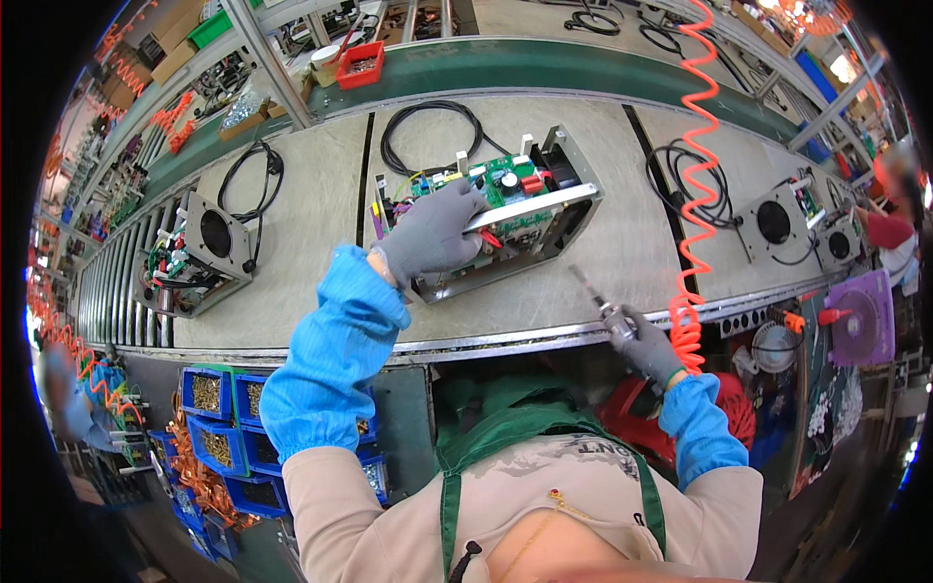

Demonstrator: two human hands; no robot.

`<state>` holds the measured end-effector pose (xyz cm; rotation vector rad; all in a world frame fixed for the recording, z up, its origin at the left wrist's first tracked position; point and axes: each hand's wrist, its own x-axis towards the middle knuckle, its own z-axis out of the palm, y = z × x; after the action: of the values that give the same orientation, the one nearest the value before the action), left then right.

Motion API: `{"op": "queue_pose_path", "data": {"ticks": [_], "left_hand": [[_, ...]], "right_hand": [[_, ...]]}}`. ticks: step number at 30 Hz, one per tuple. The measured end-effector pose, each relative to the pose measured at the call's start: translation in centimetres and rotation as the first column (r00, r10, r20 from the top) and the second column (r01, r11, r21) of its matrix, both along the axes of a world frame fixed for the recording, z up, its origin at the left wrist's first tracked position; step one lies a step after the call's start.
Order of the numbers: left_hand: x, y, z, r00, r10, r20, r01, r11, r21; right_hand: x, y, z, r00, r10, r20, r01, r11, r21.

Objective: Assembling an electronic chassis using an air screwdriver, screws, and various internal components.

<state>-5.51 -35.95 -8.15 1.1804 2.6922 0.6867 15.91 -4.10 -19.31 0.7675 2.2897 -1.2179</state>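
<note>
Open electronic unit (520,199) rests on the metal bench top (321,194) in front of the person, with its green circuit board (494,194) uncovered and a pale metal strip (544,204) running along its near side. The left hand (434,228), in a grey glove, lies over the left part of the board, with its fingers bent close to the strip; whether they pinch the strip or only press on it, one cannot tell. If this hand pushes too hard, the small components (510,181) beside it could be bent. The right hand (646,348) is closed around a slim driver (614,319), which is apart from the unit and whose shaft is blurred, probably because of motion. Should its tip arrive at a wrong angle, it may slip and scratch the board, or hit the other hand. Just behind the unit lies a coiled black cable (386,141); if the unit were turned, this cable could catch and drag. Near the right hand hangs an orange spiral hose (692,194), which might disturb the arm if it became pulled tight
</note>
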Motion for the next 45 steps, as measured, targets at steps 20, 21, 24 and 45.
{"op": "queue_pose_path", "data": {"ticks": [20,21,24,45], "left_hand": [[3.7,2.1,-7.0,0.315,0.415,0.854,-0.861,-0.254,0.441],[4.9,3.8,-8.3,0.304,0.551,0.777,-0.834,-0.240,0.496],[9.0,11.2,-8.6,0.419,0.665,0.619,-0.748,-0.134,0.650],[-20.9,7.4,-14.4,0.876,0.226,0.427,-0.413,0.807,0.421]], "right_hand": [[-25.5,1.2,-0.5,0.754,0.299,-0.585,-0.220,0.954,0.203],[-28.5,1.9,-1.3,0.702,0.334,-0.629,-0.254,0.942,0.218],[-37.3,2.5,0.3,0.803,0.408,-0.435,-0.421,0.904,0.070],[-2.5,-5.0,-1.0,0.940,0.188,-0.283,-0.190,0.982,0.022]]}}
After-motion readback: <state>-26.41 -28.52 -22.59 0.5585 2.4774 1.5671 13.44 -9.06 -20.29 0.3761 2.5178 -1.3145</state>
